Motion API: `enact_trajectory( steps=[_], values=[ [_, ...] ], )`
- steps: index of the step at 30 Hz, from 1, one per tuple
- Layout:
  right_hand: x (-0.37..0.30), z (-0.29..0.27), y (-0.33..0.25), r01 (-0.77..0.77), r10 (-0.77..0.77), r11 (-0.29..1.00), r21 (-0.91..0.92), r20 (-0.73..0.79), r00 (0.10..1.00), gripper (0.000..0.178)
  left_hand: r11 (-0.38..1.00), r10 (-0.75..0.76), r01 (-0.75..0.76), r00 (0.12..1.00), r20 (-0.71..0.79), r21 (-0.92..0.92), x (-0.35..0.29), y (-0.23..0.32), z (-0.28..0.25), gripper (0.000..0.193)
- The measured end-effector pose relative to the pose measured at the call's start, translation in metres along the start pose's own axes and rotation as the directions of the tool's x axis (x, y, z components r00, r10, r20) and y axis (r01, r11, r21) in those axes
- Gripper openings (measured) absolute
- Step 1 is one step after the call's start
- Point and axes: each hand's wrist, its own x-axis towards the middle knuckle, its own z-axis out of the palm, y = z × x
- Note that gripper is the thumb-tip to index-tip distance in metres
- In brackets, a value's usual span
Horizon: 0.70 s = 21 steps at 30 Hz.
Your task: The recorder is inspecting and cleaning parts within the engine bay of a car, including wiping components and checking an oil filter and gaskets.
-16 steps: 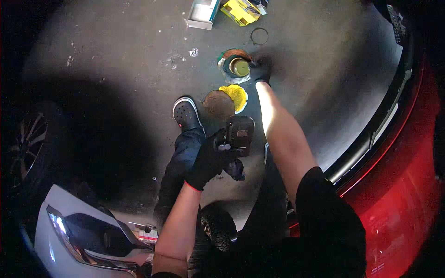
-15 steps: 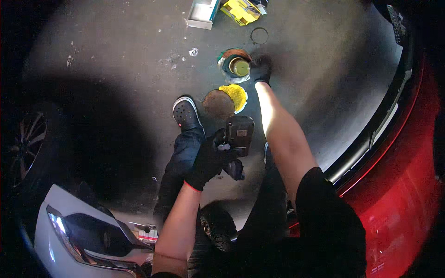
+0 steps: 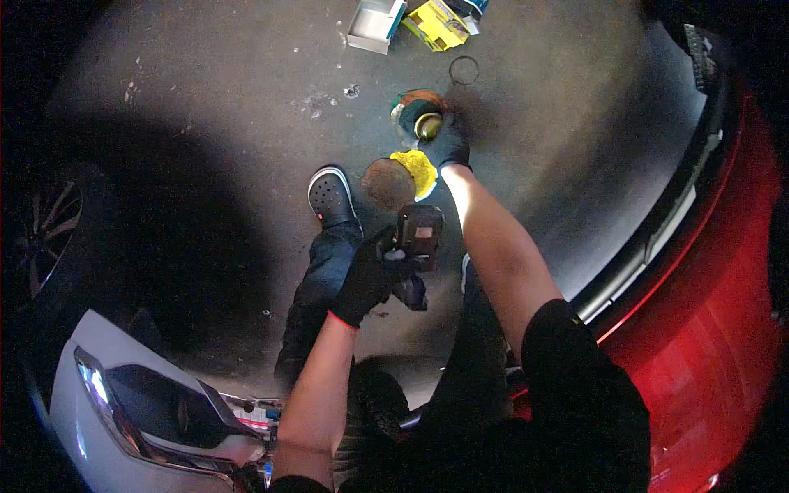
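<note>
My left hand (image 3: 370, 283), in a black glove with a red cuff, is closed around a black, boxy device (image 3: 420, 230) with a small label on top. A dark piece (image 3: 411, 292) shows just below the same hand; I cannot tell whether it belongs to the device. Farther out, my gloved right hand (image 3: 448, 146) grips the side of a small round tin (image 3: 427, 126) with a gold-coloured rim. The tin tilts over a pile of round pads (image 3: 421, 99). Nearer lie a brown disc (image 3: 388, 183) and a yellow, crumpled-looking pad (image 3: 417, 171), partly overlapping.
At the far edge lie an opened white box (image 3: 376, 25) and a yellow box (image 3: 436, 24). A thin ring (image 3: 464, 70) rests on the floor nearby. A red car (image 3: 699, 329) curves along the right; a white car (image 3: 123, 386) stands lower left. My clog (image 3: 330, 197) is left of the disc.
My right hand has come in from beside the tin and closed on it, and the tin has tipped. The left hand still holds the black device, nearly in place.
</note>
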Motion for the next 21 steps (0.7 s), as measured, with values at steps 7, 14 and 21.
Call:
enact_trajectory(
  steps=[7,14,21],
  values=[
    [-0.110,-0.190,-0.073,0.088,0.001,0.969,-0.231,0.359,0.933,0.058,0.937,0.196,-0.118,0.957,-0.216,0.327,-0.045,-0.030,-0.059,0.054],
    [-0.187,-0.401,-0.113,0.227,-0.111,0.912,-0.342,0.329,0.938,0.069,0.800,0.334,-0.070,0.877,-0.345,0.596,-0.198,0.086,-0.059,0.052],
    [-0.235,-0.474,-0.184,0.418,-0.346,0.861,-0.290,0.270,0.899,0.073,0.926,0.211,0.053,0.746,-0.632,0.373,-0.376,-0.004,-0.107,0.046]
  ],
)
